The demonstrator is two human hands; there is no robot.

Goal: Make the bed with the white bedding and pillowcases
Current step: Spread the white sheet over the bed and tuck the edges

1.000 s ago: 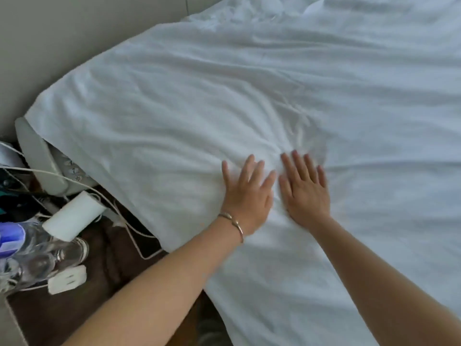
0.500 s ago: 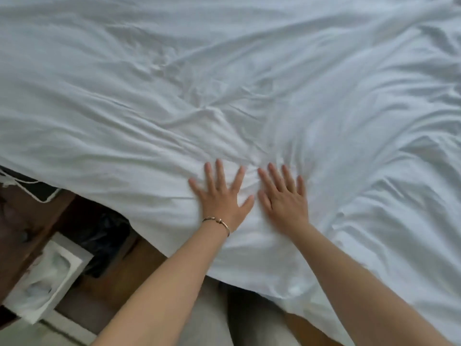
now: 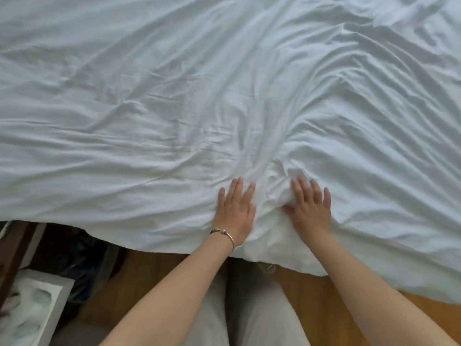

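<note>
Both hands have slid apart on the sheet (image 3: 174, 108), which covers the bed and overhangs its near edge; a ridge now bunches between them. Left hand (image 3: 235, 211) and right hand (image 3: 309, 208) press flat near that edge, fingers straight, gripping nothing. Pushing inward could deepen creases. Pillowcases unseen; mattress hidden; bracelet (image 3: 223, 233) detail blurry.

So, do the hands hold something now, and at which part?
Nothing is held. The left hand and right hand lie flat, fingers straight, pressing on the white bedding near its hanging edge.
</note>
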